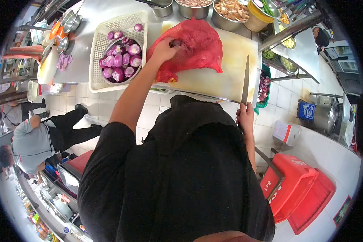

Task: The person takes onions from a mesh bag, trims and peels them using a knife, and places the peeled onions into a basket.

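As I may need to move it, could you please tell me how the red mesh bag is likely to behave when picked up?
The red mesh bag will probably be floppy, as its netting lies creased and slumped on the cutting board. Its bulging shape suggests something inside, so the load may shift and sag when lifted.

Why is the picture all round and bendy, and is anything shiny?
Head view: the corners are black and things near the edges curve, probably from a very wide lens, so the nearer worker at left looks tipped sideways; head view again: the onions show small bright glints, while the black shirt looks dark with little detail.
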`<move>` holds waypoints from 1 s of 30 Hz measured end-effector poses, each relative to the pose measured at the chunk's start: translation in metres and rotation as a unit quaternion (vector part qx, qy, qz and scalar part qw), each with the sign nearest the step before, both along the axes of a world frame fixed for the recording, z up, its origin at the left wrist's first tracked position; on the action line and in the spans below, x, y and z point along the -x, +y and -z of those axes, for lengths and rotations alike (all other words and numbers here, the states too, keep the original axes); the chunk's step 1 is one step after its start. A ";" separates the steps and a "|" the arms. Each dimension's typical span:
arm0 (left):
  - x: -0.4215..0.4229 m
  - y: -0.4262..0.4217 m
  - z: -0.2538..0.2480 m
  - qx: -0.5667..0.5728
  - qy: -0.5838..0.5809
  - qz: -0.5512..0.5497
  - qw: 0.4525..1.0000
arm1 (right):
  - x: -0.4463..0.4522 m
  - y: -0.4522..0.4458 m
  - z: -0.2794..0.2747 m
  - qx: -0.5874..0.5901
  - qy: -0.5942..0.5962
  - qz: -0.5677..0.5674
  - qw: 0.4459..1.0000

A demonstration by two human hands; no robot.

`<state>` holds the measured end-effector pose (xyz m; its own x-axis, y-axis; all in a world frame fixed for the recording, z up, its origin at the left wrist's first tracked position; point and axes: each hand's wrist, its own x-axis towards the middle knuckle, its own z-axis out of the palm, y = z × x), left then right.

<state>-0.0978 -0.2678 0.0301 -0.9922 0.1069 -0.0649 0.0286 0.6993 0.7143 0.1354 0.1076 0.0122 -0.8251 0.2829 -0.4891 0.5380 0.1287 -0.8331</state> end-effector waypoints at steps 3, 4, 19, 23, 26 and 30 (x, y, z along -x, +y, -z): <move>-0.028 0.011 -0.001 -0.352 -0.121 -0.072 0.925 | -0.008 -0.002 -0.012 0.004 0.016 -0.008 1.000; -0.041 0.020 -0.009 -0.390 -0.136 -0.070 0.908 | -0.008 -0.001 -0.014 -0.008 0.023 -0.018 1.000; -0.092 0.202 0.042 -0.408 -0.240 0.005 0.881 | -0.006 0.007 -0.065 -0.250 0.074 -0.209 0.943; -0.096 0.215 0.049 -0.384 -0.208 -0.012 0.900 | -0.010 0.012 -0.061 -0.261 0.065 -0.229 0.936; -0.096 0.218 0.041 -0.376 -0.225 -0.023 0.899 | -0.013 0.014 -0.062 -0.270 0.061 -0.242 0.930; -0.097 0.220 0.036 -0.355 -0.203 -0.021 0.912 | -0.011 0.014 -0.059 -0.265 0.059 -0.253 0.929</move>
<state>-0.0004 -0.0477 -0.0059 -0.9061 0.2268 -0.3570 -0.3550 0.0511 0.9335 0.1464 0.1213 0.0715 -0.9570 0.0195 -0.2894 0.2059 0.7484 -0.6305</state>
